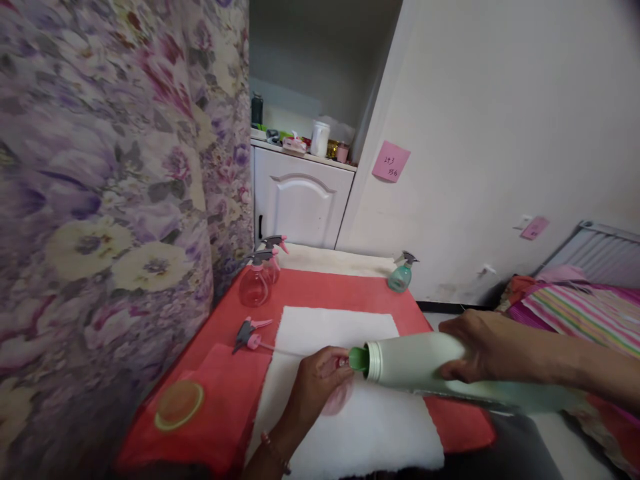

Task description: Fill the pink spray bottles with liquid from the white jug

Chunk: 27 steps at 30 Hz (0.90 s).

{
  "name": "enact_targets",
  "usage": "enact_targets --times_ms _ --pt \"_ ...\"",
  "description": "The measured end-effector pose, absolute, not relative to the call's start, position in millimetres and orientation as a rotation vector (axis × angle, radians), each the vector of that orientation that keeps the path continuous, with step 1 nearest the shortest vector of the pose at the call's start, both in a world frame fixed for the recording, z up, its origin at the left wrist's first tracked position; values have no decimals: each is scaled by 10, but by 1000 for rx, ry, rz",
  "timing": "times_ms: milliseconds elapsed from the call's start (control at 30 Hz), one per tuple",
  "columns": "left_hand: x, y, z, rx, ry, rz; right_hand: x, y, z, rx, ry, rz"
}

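My left hand (316,377) is closed around the neck of a clear pink spray bottle body (337,401) over the white cloth (385,433). My right hand (473,350) grips a large pale green bottle (413,361), tilted almost flat with its uncapped mouth to the left. Between that mouth and my left fingers sits a small green piece (357,359); whether it is a funnel or liquid I cannot tell. A grey and pink spray head (249,335) with its tube lies to the left of my left hand. The pink bottle's opening is hidden by my fingers.
Two pink spray bottles (255,288) stand at the table's back left, a green spray bottle (400,277) at the back right. A round yellow-green ring (199,407) lies on the red tablecloth (320,288). A floral curtain (125,200) hangs left; a bed (575,300) is at right.
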<state>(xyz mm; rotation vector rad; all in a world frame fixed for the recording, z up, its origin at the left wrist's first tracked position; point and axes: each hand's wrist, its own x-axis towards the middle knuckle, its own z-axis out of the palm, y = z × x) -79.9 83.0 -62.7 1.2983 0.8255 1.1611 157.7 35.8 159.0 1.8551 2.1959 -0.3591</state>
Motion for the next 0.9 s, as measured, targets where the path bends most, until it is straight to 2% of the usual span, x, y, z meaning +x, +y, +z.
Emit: enact_targets --times_ms 900 --pt "-805 847 -644 1329 857 1159 1558 332 1609 1864 2159 -339"
